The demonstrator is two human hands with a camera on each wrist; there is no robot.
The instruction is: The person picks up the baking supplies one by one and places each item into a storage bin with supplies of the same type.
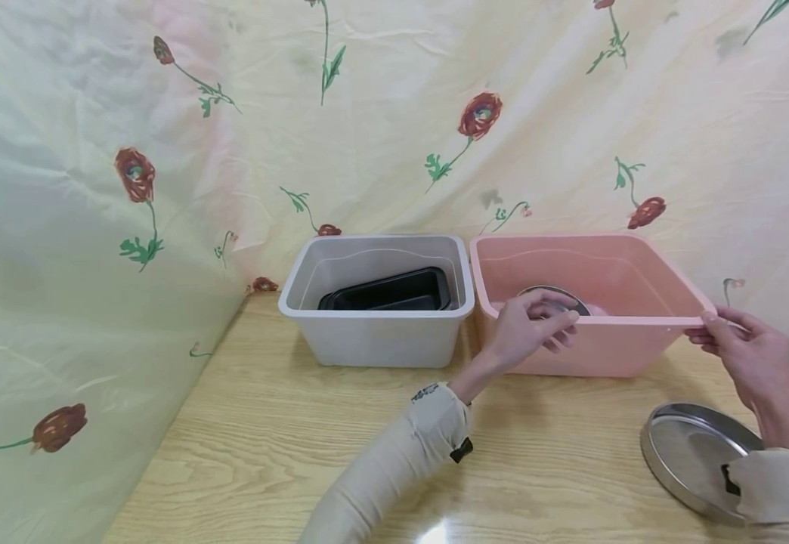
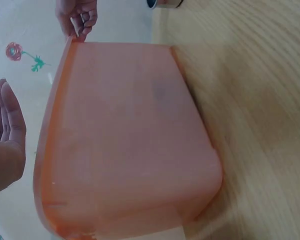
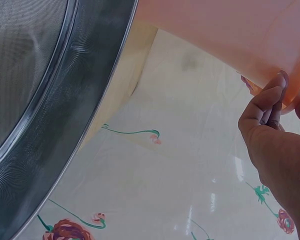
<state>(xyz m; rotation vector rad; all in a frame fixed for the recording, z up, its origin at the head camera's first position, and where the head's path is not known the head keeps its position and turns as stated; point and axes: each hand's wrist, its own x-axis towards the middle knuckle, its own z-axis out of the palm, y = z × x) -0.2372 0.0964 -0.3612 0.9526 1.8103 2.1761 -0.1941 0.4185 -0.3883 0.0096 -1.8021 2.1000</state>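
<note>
A pink plastic bin [image 1: 605, 351] stands at the back right of the table. My right hand [image 1: 755, 355] grips its front right rim corner, thumb above and curled fingers below, as the right wrist view shows too. My left hand [image 1: 527, 329] hovers over the bin's front rim with nothing in it; in the left wrist view its fingers [image 2: 9, 107] are fairly straight. Inside the bin lies a round metal-rimmed thing [image 1: 574, 302], partly hidden by the left hand. A round metal sieve [image 1: 694, 453] with fine mesh rests by my right forearm, whose sleeve covers part of it.
Left of the pink bin stands a light grey bin [image 1: 377, 340], with black rectangular trays [image 1: 401, 287] tilted inside it. Both bins are on the wood-grain table [image 1: 252, 438]. A flowered curtain [image 1: 394, 151] hangs behind and along the left side.
</note>
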